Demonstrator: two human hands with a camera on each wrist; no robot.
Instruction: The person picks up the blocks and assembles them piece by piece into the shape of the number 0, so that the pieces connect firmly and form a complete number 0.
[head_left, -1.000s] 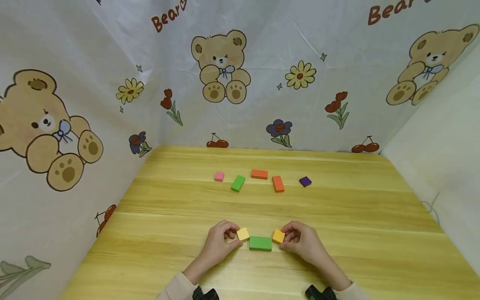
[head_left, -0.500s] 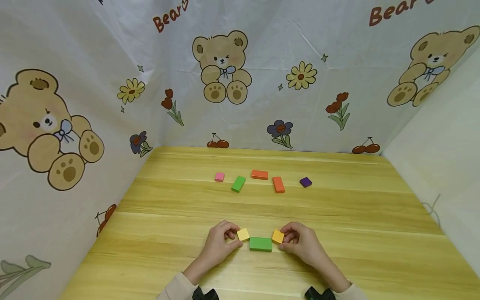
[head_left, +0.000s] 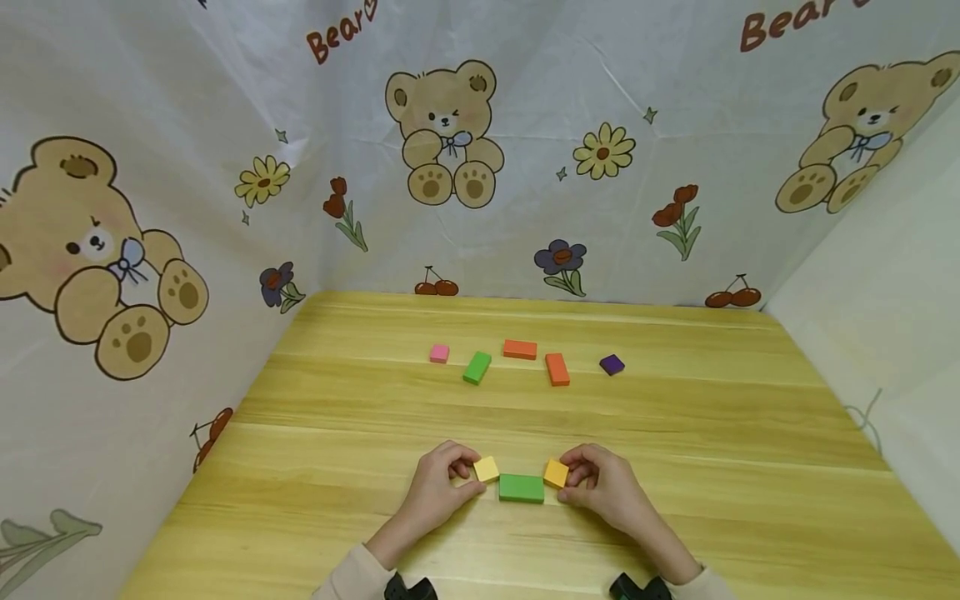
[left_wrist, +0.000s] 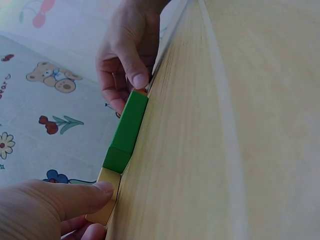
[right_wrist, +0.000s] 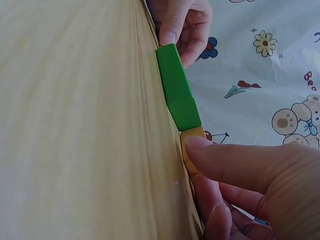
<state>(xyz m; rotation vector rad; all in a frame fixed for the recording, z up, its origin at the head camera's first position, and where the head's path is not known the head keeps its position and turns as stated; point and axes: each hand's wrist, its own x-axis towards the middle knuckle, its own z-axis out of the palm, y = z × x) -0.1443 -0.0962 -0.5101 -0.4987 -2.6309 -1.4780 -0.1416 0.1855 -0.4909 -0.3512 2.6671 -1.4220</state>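
Note:
A green rectangular block (head_left: pixel 521 488) lies lengthwise on the wooden table between both hands. My left hand (head_left: pixel 441 482) pinches a pale yellow block (head_left: pixel 486 469) between thumb and fingers at the green block's upper left corner. On the other side my right hand (head_left: pixel 606 483) pinches an orange-yellow block (head_left: pixel 556 473) at its upper right corner. Both yellow blocks sit turned at an angle. In the left wrist view the thumb presses the near face of the pale yellow block (left_wrist: pixel 106 197); the right wrist view has the right thumb over the orange-yellow block (right_wrist: pixel 192 134).
Farther back on the table (head_left: pixel 360 400) lie a pink block (head_left: pixel 439 354), a smaller green block (head_left: pixel 477 367), two orange blocks, one crosswise (head_left: pixel 520 349) and one slanted (head_left: pixel 557 369), and a dark purple block (head_left: pixel 612 364). A bear-print cloth (head_left: pixel 510 225) hangs behind the table.
The right hand has shifted very slightly left with the orange-yellow block, closer to the green block. The left hand and the other blocks stay where they were.

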